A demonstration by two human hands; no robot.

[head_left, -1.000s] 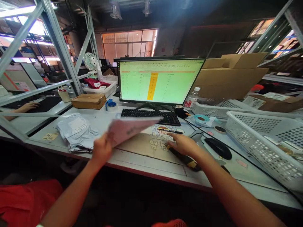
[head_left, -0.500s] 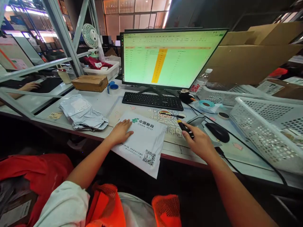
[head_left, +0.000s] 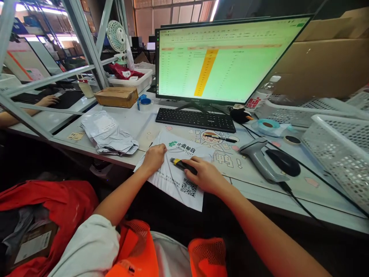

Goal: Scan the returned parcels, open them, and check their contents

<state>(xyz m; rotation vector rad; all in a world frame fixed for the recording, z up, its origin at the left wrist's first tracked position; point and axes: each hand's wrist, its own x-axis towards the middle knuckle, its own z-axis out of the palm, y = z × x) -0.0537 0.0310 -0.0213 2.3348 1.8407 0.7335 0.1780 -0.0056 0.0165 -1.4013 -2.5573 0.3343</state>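
Observation:
A white China Post mailing bag (head_left: 175,177) lies over the front edge of the desk, its printed side up and wrinkled. My left hand (head_left: 155,158) is closed on the bag's left part, pinching up the plastic. In my right hand (head_left: 206,175) is a black and yellow utility knife (head_left: 181,164), held over the middle of the bag with its tip pointing left. Whether the blade touches the plastic I cannot tell. A grey barcode scanner (head_left: 261,159) rests on the desk to the right of my right hand.
Behind the bag stand a keyboard (head_left: 196,120) and a monitor (head_left: 225,65). Crumpled mailing bags (head_left: 106,132) lie left, near a cardboard box (head_left: 117,97). A mouse (head_left: 282,162), tape roll (head_left: 268,126) and white basket (head_left: 337,154) are right. A co-worker's hand (head_left: 47,100) shows far left.
My right hand has brought the utility knife left from beside the scanner to over the bag. My left hand has gone from lying flat to gripping the bag, which is now wrinkled.

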